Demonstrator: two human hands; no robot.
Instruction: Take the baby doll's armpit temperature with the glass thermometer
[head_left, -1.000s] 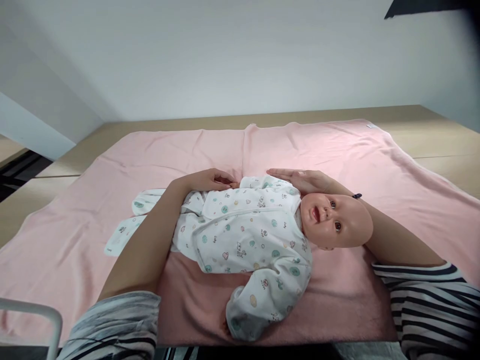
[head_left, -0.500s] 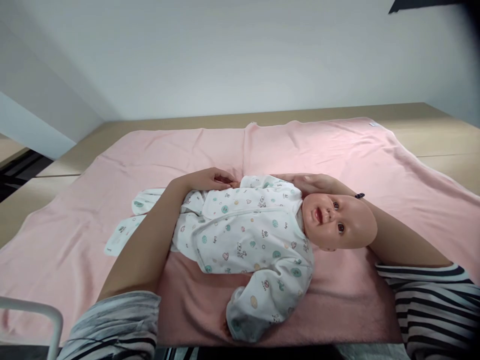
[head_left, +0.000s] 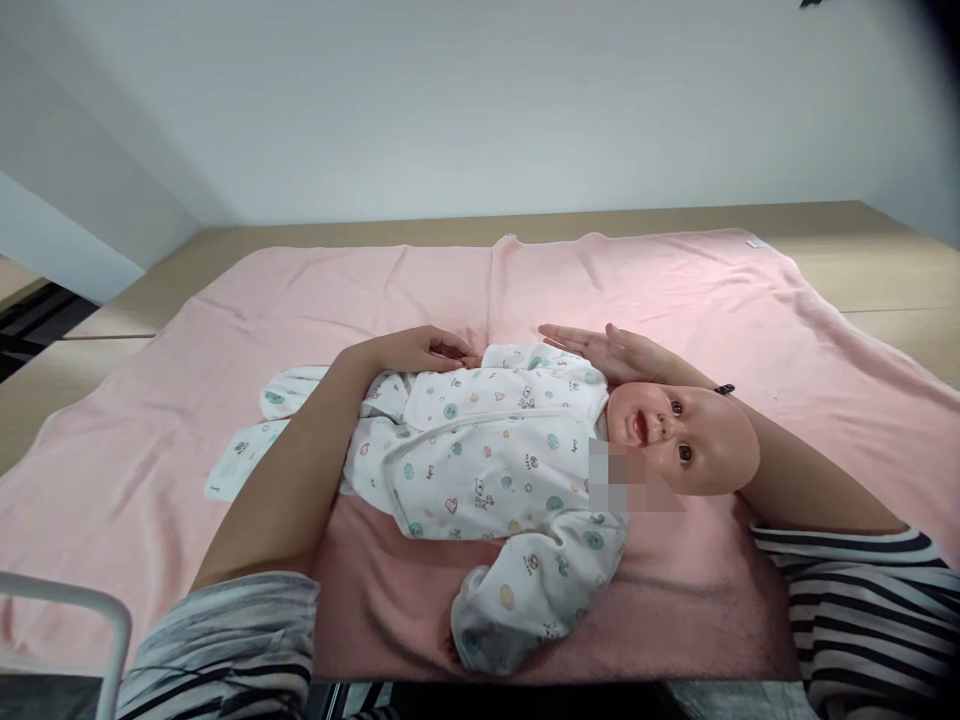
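A baby doll (head_left: 480,470) lies on its back in a white printed sleepsuit, its head towards the right and its legs towards the left. Reaching across its lower body, my left hand (head_left: 427,350) is closed round the doll's small hand (head_left: 472,361) at the cuff of the far sleeve. Beyond the doll's far shoulder, my right hand (head_left: 615,352) is open, fingers stretched out and thumb raised. My right forearm passes behind the doll's head (head_left: 697,440). The near sleeve (head_left: 517,600) rests bent on the blanket.
A pink blanket (head_left: 360,290) with a few folds lies under the doll on a wooden table (head_left: 892,260). A pale wall rises behind it. At the lower left stands a white curved rail (head_left: 82,592).
My right hand has lifted away from the doll's far arm, and its fingers have straightened. My left hand keeps its hold on the doll's hand. The view has shifted slightly.
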